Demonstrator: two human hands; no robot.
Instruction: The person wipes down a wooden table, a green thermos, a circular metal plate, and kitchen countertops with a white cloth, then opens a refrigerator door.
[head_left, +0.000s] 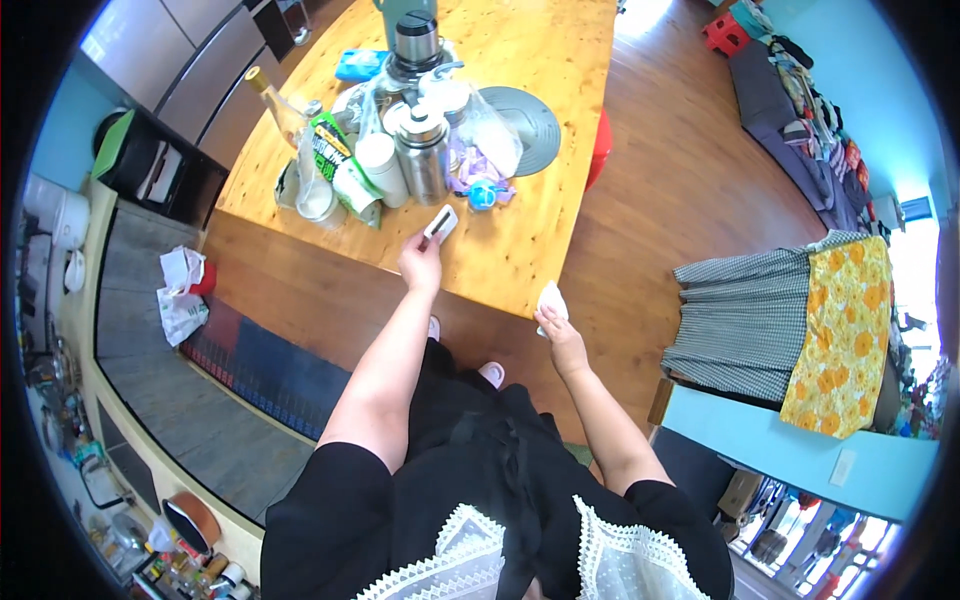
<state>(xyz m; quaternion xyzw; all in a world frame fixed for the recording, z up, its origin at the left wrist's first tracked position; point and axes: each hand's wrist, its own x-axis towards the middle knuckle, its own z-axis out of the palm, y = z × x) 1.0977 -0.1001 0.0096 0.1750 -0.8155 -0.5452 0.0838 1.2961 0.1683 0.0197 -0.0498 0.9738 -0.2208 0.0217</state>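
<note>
My left hand grips a small white flat object with a dark strip along its face, just over the near edge of the wooden table. What it is exactly cannot be told. At the table's near right corner, my right hand holds a white tissue or cloth. Beyond my left hand stand a steel thermos, a white bottle and a green-and-white packet. A blue round item lies on purple plastic to their right.
A grey round mat and a clear glass bottle are farther back on the table. Under its right side shows a red stool. White bags sit by a counter at left. A cloth-covered piece of furniture stands at right.
</note>
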